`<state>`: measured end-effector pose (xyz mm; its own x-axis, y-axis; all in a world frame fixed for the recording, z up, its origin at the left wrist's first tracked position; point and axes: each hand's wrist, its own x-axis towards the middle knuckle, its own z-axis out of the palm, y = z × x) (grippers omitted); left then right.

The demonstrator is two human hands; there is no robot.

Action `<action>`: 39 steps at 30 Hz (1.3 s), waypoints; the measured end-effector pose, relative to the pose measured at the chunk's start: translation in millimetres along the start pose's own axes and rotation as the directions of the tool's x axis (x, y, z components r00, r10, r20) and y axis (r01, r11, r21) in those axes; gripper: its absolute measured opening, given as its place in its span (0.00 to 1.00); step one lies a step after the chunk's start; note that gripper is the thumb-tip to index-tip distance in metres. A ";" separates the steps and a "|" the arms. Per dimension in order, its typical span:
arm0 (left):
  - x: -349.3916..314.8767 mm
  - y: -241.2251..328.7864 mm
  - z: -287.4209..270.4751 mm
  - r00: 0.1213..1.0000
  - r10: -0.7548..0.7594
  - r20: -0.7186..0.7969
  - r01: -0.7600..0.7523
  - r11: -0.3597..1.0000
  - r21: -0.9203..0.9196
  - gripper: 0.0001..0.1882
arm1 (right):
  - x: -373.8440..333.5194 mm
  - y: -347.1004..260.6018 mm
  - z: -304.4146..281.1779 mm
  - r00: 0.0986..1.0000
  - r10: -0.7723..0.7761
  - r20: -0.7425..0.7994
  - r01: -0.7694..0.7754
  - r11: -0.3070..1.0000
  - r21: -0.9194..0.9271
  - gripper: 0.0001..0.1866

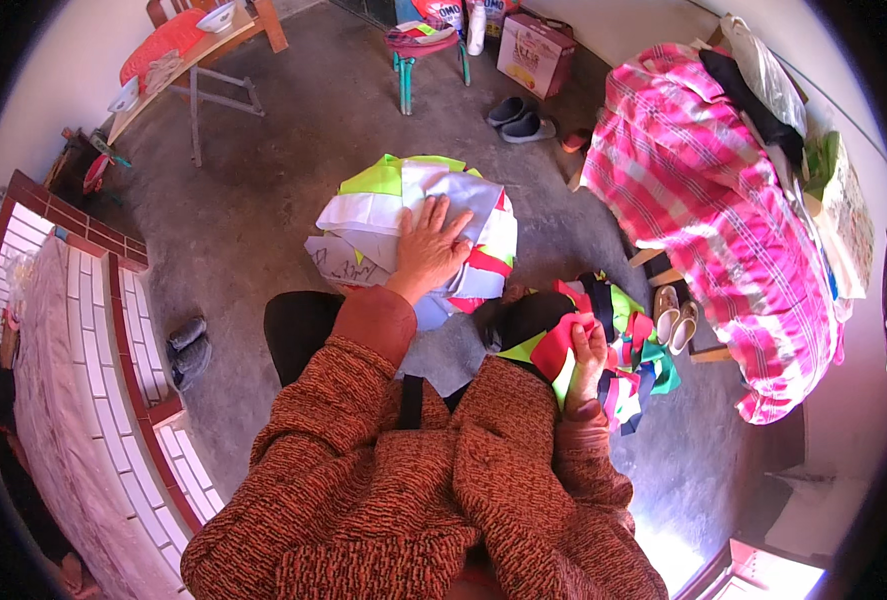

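My left hand (429, 248) lies flat, fingers spread, on a rounded heap of fabric pieces (363, 212) in front of me. White, grey, neon yellow and red pieces show in the heap, and one pale piece has dark scribbled marks. Above my right knee, my right hand (589, 360) is closed on a red fabric piece (553, 350), with neon yellow cloth beside it. Just right of that hand is a looser pile of scraps (625, 388) in green, red, white and black. Its lower part is partly hidden by my right hand and leg.
A pink plaid cloth (703, 220) covers a bulky piece of furniture at the right, with light shoes (675, 318) beside it. Dark slippers (521, 120), a small stool (425, 45) and a carton (535, 55) are at the back. A table (225, 42) stands far left.
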<state>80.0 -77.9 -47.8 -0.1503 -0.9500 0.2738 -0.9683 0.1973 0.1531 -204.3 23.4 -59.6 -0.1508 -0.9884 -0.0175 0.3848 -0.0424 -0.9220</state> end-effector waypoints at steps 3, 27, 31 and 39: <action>0.9 -3.6 -1.0 0.999 0.013 0.039 -0.013 1.000 0.006 0.25 | -1.0 1.7 -0.3 0.997 -0.024 -0.075 0.011 0.986 -0.169 0.07; -55.8 122.1 -17.2 0.950 0.097 0.297 0.292 0.063 -0.954 0.05 | -4.9 -20.2 12.5 0.994 0.004 0.110 -0.025 0.982 0.189 0.13; -55.3 109.0 -9.9 0.958 -0.073 0.279 0.263 -0.174 -0.949 0.07 | -14.6 -27.7 8.7 0.958 -0.059 0.279 0.032 0.994 0.100 0.32; -54.4 88.9 -27.3 0.983 -0.170 0.068 0.083 0.085 -0.993 0.07 | -22.9 -24.6 16.9 0.872 -0.147 0.468 0.444 0.641 -0.626 0.40</action>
<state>7.6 -2.1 -23.2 0.0034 -0.9840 0.1784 0.1037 0.1777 0.9786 -194.9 44.6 -30.0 0.2377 -0.9234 0.3014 -0.3908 -0.3750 -0.8406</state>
